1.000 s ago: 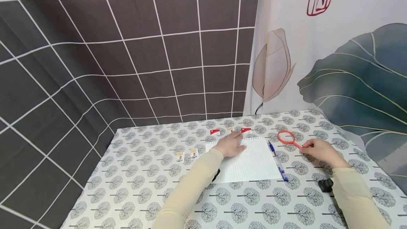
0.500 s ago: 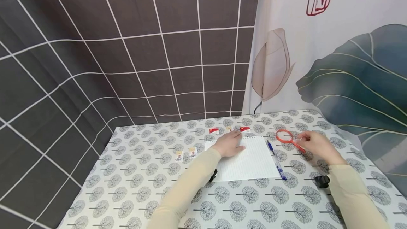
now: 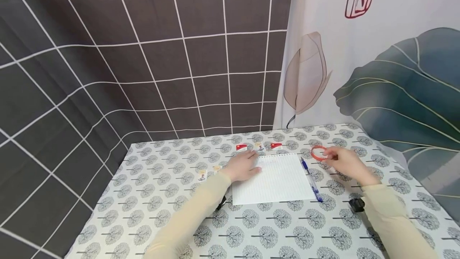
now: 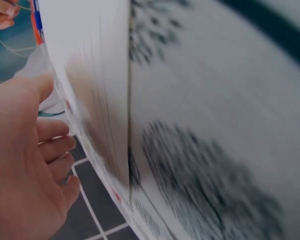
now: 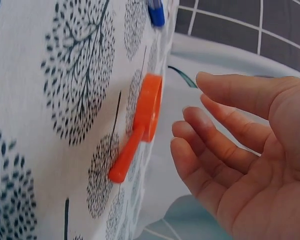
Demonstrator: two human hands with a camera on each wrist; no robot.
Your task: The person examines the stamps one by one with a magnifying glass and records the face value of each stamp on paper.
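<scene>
An orange magnifying glass (image 5: pixel 149 107) lies on the patterned tablecloth. My right hand (image 3: pixel 345 166) hovers just over its handle in the head view. The right wrist view shows that hand (image 5: pixel 240 145) apart from the handle, thumb and fingers loosely bent around nothing. A lined notepad (image 3: pixel 276 181), its binding holes along the far edge, lies at the table's middle. Over its upper left corner is my left hand (image 3: pixel 241 167), covering part of it. In the left wrist view this hand (image 4: pixel 30 155) holds nothing, its fingers relaxed.
A blue-and-clear pen (image 3: pixel 312 181) lies along the notepad's right side. Two red-and-white cards (image 3: pixel 241 147) and a small picture card (image 3: pixel 259 146) lie behind the pad. Left of it are two more picture cards (image 3: pixel 203 175), one partly covered by the left arm.
My right hand has let go of the magnifying glass handle and shifted left over it. The left hand has slid left across the notepad, uncovering more of the page and the small back card.
</scene>
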